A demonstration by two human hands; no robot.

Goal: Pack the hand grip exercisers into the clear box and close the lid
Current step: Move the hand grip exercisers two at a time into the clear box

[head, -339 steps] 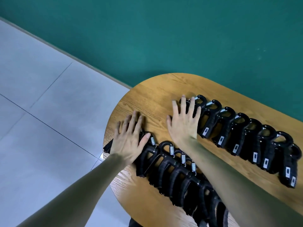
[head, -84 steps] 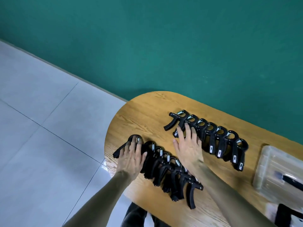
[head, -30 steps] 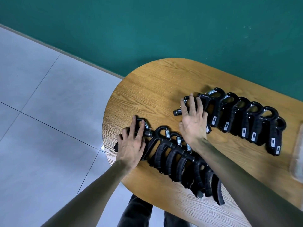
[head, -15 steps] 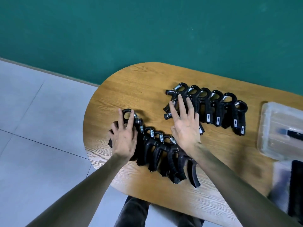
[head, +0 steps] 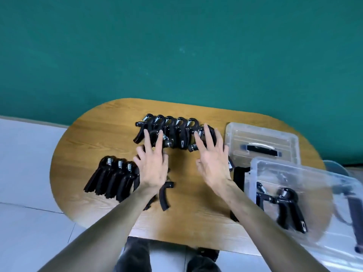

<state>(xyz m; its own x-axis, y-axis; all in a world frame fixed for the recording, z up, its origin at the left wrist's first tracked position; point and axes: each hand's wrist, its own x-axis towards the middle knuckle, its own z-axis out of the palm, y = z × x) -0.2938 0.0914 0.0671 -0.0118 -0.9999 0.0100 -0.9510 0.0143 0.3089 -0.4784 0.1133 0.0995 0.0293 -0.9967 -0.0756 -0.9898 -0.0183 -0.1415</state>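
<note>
Two rows of black hand grip exercisers lie on the wooden table [head: 102,134]. The far row [head: 172,130] sits at the table's middle back; my left hand [head: 152,163] rests spread at its left end and my right hand [head: 213,160] at its right end, fingers apart on the grips. The near row [head: 112,177] lies at front left, partly under my left wrist. One loose grip handle [head: 164,195] pokes out beside my left forearm. The clear box [head: 290,195] stands at front right with a few exercisers inside. Its lid [head: 261,144], with a black handle, lies flat behind it.
The table is an oval with its rounded left end over grey floor tiles [head: 25,173]. A green wall [head: 176,55] runs behind. My legs [head: 137,256] show under the front edge. The clear box overhangs the table's right front.
The view swung right, bringing the box and lid into sight. My left hand left the near row and moved to the far row's left end; my right hand slid to its right end.
</note>
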